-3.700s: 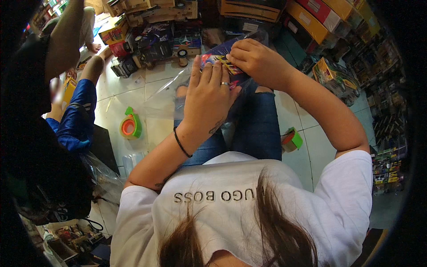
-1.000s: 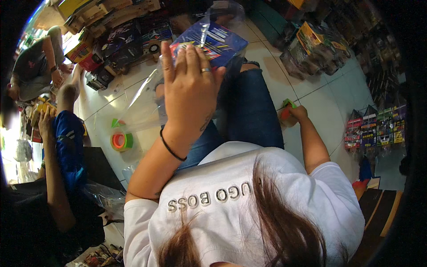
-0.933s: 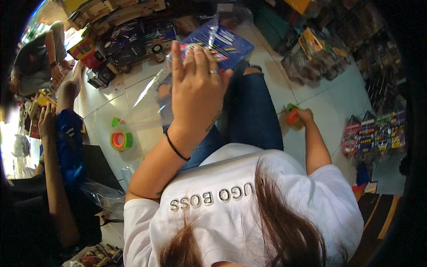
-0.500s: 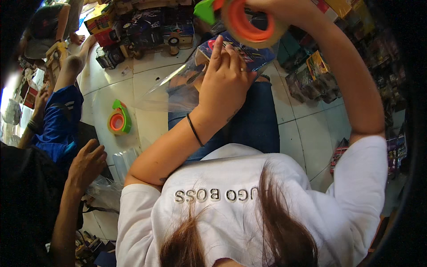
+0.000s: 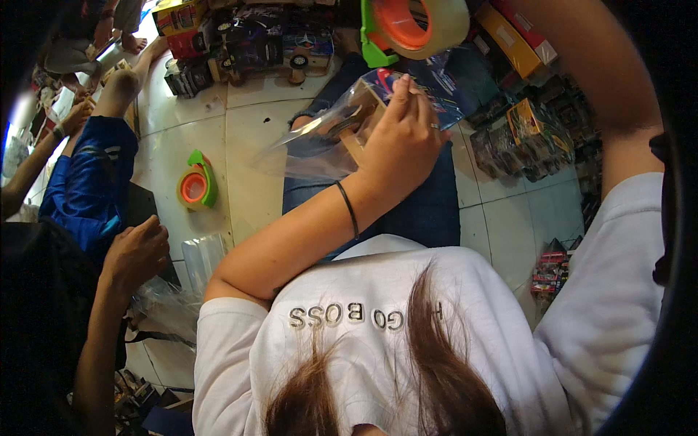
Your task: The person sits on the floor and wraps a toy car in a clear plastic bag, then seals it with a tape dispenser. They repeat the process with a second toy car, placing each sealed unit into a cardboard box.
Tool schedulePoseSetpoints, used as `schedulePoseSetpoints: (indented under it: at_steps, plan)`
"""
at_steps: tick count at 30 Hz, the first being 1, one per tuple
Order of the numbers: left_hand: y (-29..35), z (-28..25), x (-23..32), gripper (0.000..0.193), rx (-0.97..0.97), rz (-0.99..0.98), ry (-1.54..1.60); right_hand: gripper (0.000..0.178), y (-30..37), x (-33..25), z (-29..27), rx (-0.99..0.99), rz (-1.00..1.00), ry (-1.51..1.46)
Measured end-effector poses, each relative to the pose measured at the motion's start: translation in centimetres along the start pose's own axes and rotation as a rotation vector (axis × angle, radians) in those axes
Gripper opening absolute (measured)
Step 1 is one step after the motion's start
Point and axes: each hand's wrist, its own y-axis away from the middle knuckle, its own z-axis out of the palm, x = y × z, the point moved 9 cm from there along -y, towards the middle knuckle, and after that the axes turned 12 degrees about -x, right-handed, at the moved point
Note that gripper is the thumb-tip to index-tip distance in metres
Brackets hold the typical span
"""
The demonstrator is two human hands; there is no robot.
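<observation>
My left hand [image 5: 407, 138] is closed on a package [image 5: 451, 94] with a dark blue printed face, held over my knees. Its index finger points up along the package, and a ring is on one finger. Loose clear plastic film [image 5: 313, 149] spreads from the package's left side, with a pale brown part showing through it. Above the package, at the upper edge, is a green tape dispenser [image 5: 375, 45] with an orange hub and a wide roll of clear tape. My right forearm [image 5: 589, 58] runs out past the upper edge, so the right hand is out of sight.
A second green tape dispenser [image 5: 195, 189] lies on the tiled floor at left. Beside it a person's hand [image 5: 138, 251] rests near clear plastic sheets [image 5: 203, 261]. Toy vehicles [image 5: 273, 47] stand at the back; wrapped packages [image 5: 523, 138] are stacked at right.
My right hand has gone up out of view, and the tape dispenser has shifted right and upward. My left hand and the package have moved slightly right.
</observation>
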Motion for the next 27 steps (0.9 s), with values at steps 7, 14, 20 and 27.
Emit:
schedulePoseSetpoints:
  at_steps: [7,14,20,27]
  plan:
    - [0.2,-0.4,-0.8,0.053,0.012,-0.030,-0.042,0.040,3.4,0.4,1.0,0.048,-0.002,-0.021]
    - [1.0,0.1,-1.0,0.055,0.042,-0.038,-0.055,0.044,15.4,-3.6,2.5,0.538,-0.040,-0.285]
    - [0.7,-0.5,-0.9,0.056,0.097,-0.018,-0.014,0.046,22.2,-5.2,8.6,0.749,0.087,-0.374]
    - [0.3,0.4,-1.2,0.059,0.044,-0.028,-0.013,0.056,27.3,-6.7,16.7,0.721,0.213,-0.342]
